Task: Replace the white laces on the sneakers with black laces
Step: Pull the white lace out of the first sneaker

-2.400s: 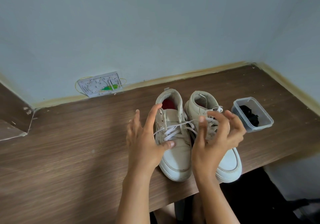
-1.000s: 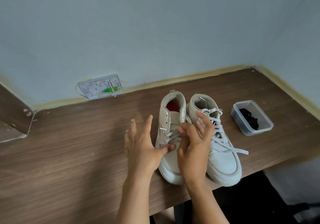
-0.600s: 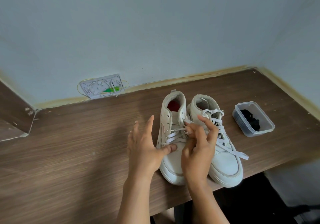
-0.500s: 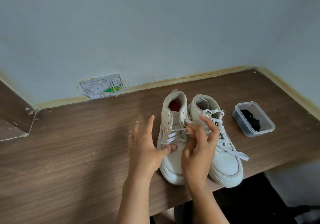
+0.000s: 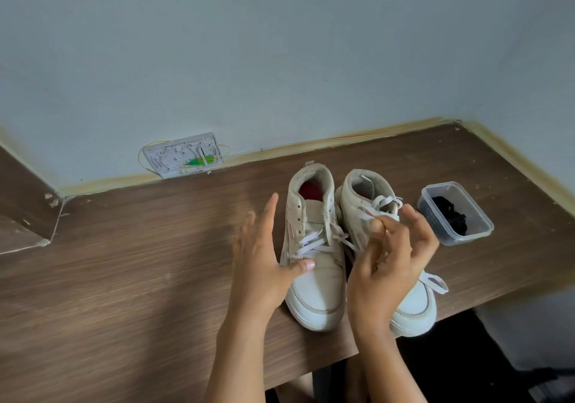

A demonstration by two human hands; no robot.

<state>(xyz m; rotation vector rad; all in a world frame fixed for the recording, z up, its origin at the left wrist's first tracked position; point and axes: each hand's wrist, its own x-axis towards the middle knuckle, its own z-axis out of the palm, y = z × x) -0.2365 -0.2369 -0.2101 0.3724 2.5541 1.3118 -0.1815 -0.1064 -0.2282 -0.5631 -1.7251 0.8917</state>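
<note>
Clearly the work is only at its start. The left hand [image 5: 261,265], fingers spread, steadies the left sneaker [image 5: 314,247] on the table [image 5: 124,278]; the right hand [image 5: 392,259] pinches its white lace [image 5: 317,244], half unthreaded. The right sneaker [image 5: 370,203] looks fully laced, and the black laces [image 5: 451,216] wait in the plastic box [image 5: 480,234].

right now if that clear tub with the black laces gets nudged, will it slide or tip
Probably slides: the clear tub is low and wide, standing flat on the smooth wooden table. It likely moves easily, since it holds only a small bundle of black laces and has no lid.
</note>
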